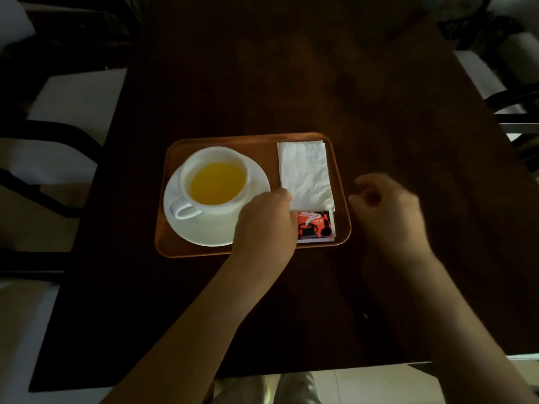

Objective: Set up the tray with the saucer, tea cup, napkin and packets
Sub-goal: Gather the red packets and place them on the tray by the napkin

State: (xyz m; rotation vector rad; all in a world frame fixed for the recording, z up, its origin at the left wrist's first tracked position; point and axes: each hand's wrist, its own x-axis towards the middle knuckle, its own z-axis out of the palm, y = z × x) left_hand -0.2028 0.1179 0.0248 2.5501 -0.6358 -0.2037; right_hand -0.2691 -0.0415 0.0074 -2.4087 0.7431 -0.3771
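Observation:
An orange-brown tray [216,251] lies on the dark table. On its left, a white saucer [204,231] carries a white tea cup [186,170] filled with yellow liquid, handle toward me. A white napkin [306,173] lies on the tray's right side. Just below it sit red and black packets [316,227]. My left hand [264,225] is curled over the tray between the saucer and the packets and covers the packets' left edge. Its fingertips are hidden. My right hand [388,208] hovers just right of the tray, blurred and loosely curled, holding nothing.
The dark wooden table [291,83] stretches far beyond the tray. Black chair frames [43,135] stand to the left and dark furniture [513,112] to the right over a pale floor. The table's near edge is by my legs [291,386].

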